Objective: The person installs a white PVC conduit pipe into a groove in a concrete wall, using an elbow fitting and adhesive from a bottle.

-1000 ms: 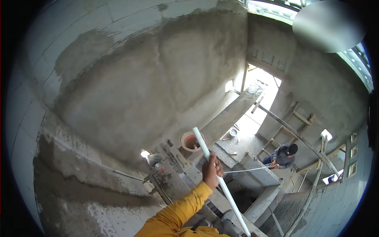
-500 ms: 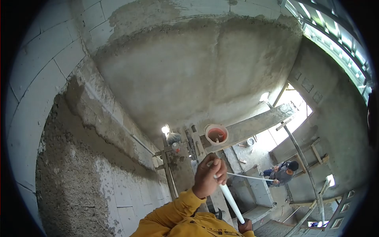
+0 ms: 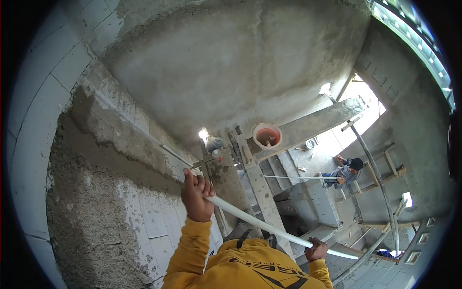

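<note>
A long white pipe (image 3: 262, 224) slants across the front of my body, from upper left to lower right. My left hand (image 3: 198, 195) wraps around its upper end, next to the partly plastered wall. Lower down, my right hand (image 3: 316, 249) grips the pipe, and its far end sticks out past that hand. Between my hands and below the pipe lies a spotted plank (image 3: 267, 202). Both hands are closed on the pipe.
Scaffold boards hold a white bucket with a reddish inside (image 3: 266, 136), a plastic bag (image 3: 213, 143) and a small container (image 3: 217, 154). Far below, a person (image 3: 344, 173) holds a thin white rod (image 3: 293, 177). Slanting poles (image 3: 373, 168) stand at right.
My left hand has moved left, swinging the pipe from pointing away to lying across my body. My right hand has moved right and up. The person below has raised one hand.
</note>
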The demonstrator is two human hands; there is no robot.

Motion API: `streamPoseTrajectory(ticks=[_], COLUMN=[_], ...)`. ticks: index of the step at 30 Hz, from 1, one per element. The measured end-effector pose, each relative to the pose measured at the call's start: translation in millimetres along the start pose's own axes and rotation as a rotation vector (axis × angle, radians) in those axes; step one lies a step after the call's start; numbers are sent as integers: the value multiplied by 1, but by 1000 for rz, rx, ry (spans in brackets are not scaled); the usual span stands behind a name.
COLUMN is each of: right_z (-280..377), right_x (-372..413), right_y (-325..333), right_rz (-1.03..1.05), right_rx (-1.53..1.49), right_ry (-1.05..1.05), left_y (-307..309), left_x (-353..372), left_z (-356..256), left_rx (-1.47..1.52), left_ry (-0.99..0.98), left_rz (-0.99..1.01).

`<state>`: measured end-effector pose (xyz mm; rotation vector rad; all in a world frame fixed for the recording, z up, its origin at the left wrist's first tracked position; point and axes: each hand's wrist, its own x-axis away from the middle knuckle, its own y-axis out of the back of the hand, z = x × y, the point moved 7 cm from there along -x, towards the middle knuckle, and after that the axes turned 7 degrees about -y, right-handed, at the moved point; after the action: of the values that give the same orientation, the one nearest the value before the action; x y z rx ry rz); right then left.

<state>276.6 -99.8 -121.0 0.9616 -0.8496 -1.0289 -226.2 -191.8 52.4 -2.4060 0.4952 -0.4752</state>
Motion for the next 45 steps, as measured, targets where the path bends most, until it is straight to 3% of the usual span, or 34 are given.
streamPoseTrajectory(ticks=[1, 4, 6, 8, 10, 13, 16, 17, 20, 24, 25, 32, 33, 37, 40, 42, 44, 45], right_z=[-3, -3, -15, -13, -39, -113, -70, -73, -68, -56, -27, 51, 70, 117, 173, 213, 266, 301], right_x=[0, 1, 1, 2, 4, -1, -11, -15, -22, -34, -34, -59, -65, -108, -146, -180, -216, -231], right_y=[-3, -16, -29, -17, -28, -80, -33, -32, -27, -37, -22, -47, -48, -77, -77, -70, -55, -42], right_rz=[8, 12, 46, 18, 8, 338, 120, 170, 188, 153, 170, 220, 244, 345, 296, 220, 118, 132], right_rx=[-16, -86, -72, -94, -74, 222, -73, -78, 17, 24, -49, -105, -111, -115, -141, -170, -203, -288], right_ry=[24, 133, 119, 121, 156, 116, 282, 249, 242, 296, 298, 398, 399, 395, 424, 403, 457, 387], left_y=[5, 27, 40, 45, 57, 49, 54, 47, 31, 32, 37, 49, 45, 14, 51, 75, 97, 99], left_x=[7, 17, 27, 34, 33, 56, 81, 91, 104, 106, 102, 48, 36, -20, -81, -98, -97, -94], left_z=[1, 8, 0, -6, -15, -35, -33, -41, -66, -93, -98, -128, -138, -191, -235, -300, -358, -375], left_rx=[-58, -177, -342, -423, -707, -983, -650, -661, -1093, -1187, -1210, -843, -871, -1118, -631, -676, -1086, -1036], left_ry=[-107, -428, -462, -372, -362, -251, 222, 283, -66, -190, -247, -404, -527, -553, -559, -923, -1265, -1371], left_rz=[-136, -97, -17, 154, 387, 663, 673, 679, 900, 714, 686, 297, 337, 833, 530, 234, 5, -58])
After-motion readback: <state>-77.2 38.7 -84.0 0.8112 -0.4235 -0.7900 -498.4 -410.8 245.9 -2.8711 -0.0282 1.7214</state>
